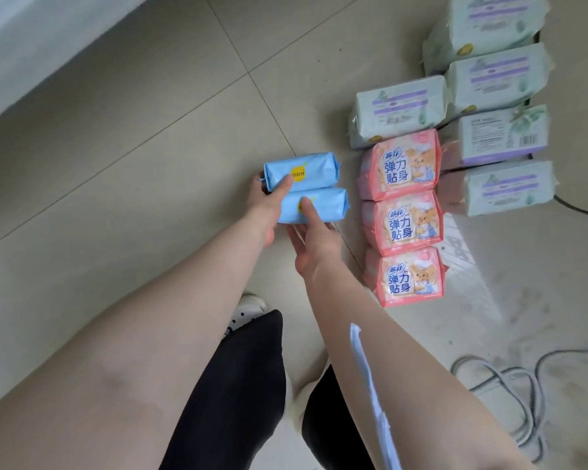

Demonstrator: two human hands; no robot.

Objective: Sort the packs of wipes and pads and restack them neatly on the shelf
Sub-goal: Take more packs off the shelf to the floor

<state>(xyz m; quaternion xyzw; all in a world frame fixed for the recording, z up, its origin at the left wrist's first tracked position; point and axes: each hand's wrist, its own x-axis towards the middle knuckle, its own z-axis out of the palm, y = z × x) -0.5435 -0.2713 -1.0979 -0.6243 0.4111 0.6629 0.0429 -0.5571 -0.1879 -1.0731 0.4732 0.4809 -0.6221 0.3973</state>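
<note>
Two blue packs [306, 191] held side by side above the tiled floor [150, 164], long sides touching. Far pack grasped by left hand [269, 198]: thumb on top near the yellow dot, fingers wrapped round the left end. Near pack grasped by right hand [314, 239]: thumb pressed on top, fingers curled beneath. Three pink packs [403, 217] lined up on floor just right of the blue ones, end to end, printed faces up. Five pale green packs [482, 100] grouped beyond and right of the pink row, toward the far right corner of the floor, touching one another; one turned barcode side up. Grey cable [510, 385] coiled on floor near the right edge. Black-clad knees [248, 385] at the near edge
</note>
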